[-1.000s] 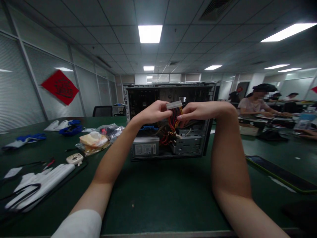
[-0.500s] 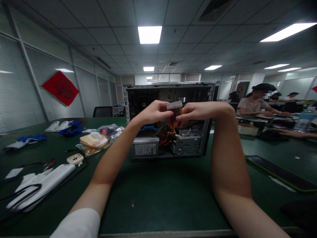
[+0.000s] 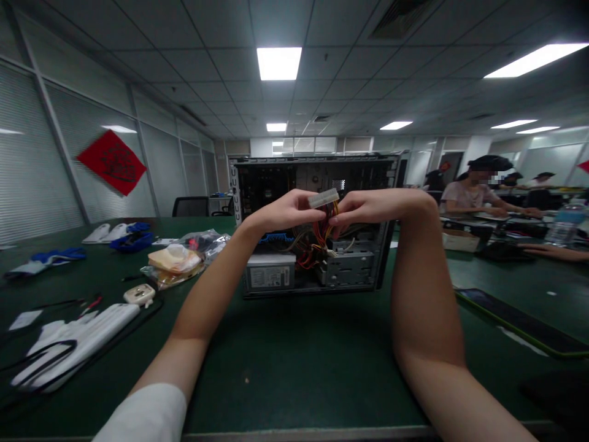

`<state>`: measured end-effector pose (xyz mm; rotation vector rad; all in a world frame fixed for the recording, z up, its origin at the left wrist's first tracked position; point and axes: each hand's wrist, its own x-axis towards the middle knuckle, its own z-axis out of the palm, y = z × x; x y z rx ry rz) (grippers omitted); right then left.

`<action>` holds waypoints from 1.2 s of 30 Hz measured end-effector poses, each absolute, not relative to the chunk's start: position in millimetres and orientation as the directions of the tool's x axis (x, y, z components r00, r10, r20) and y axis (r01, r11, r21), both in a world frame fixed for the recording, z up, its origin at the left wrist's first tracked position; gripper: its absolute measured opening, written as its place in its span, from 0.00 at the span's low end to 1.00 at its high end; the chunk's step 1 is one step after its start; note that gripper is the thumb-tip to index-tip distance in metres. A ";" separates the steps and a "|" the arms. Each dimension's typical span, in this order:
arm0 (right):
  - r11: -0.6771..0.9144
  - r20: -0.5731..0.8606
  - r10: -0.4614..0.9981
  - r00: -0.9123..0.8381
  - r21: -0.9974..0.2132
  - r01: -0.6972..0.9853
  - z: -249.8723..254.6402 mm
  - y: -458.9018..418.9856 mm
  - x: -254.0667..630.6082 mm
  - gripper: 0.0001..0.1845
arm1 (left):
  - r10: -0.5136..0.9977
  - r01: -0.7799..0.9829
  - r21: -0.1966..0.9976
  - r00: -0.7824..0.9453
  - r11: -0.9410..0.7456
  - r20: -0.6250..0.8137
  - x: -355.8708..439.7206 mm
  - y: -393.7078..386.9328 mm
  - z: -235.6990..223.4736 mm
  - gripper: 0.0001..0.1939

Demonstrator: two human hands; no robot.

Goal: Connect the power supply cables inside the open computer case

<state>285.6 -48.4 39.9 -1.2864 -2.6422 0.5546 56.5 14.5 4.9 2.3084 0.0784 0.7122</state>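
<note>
In front of me an open computer case (image 3: 317, 161) stands on the green table (image 3: 285, 368). A wide white power connector (image 3: 323, 197) is held up before it, with red, yellow and black wires (image 3: 321, 236) running down into the case. My left hand (image 3: 291, 209) is closed on the connector's left end and the wires just under it. Pinching the wire bundle below the connector's right end is my right hand (image 3: 356, 207). A silver power supply (image 3: 270, 274) sits at the case's lower left, a metal drive cage (image 3: 350, 268) at its lower right.
To the left lie a white power strip (image 3: 87, 337) with black cables, a white plug adapter (image 3: 139, 294), bagged parts (image 3: 175, 259) and blue-white gloves (image 3: 48, 261). A dark flat panel (image 3: 519, 319) lies at right. Another person (image 3: 473, 190) sits beyond, near a water bottle (image 3: 567, 221).
The connector has tilted slightly and dropped a touch, its face turning a little more toward me. Both hands keep their hold with only small finger shifts.
</note>
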 end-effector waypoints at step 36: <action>0.556 0.012 0.779 -0.626 -0.473 0.683 38.7 -48.6 284.2 0.35 | 0.281 -0.147 0.552 0.737 -0.821 0.614 57.8 17.6 5.5 0.13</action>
